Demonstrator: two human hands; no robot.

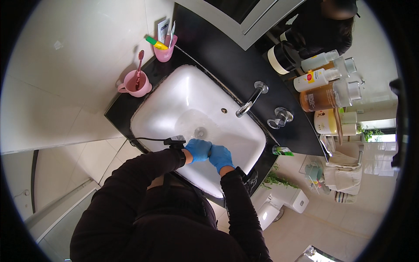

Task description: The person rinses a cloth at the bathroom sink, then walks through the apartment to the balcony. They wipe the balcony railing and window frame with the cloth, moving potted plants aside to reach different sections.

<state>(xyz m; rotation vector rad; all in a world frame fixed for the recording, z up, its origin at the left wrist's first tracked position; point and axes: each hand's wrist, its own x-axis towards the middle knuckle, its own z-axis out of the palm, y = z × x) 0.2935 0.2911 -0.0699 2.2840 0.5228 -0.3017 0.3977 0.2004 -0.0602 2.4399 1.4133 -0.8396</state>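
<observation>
Both gloved hands meet over the white sink (174, 94), near its front edge. The left hand (198, 149) and right hand (220, 156) touch, fingers curled together; I cannot tell if they hold anything. The drain (200, 131) lies just beyond them.

sink (174, 100): glossy white ceramic | faucet (251, 99): shiny metal | counter (218, 48): glossy black

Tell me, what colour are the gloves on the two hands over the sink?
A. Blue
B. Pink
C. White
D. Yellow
A. The left hand and the right hand both wear blue gloves, pressed together above the white sink; the pink things are only the two cups on the black counter.
</observation>
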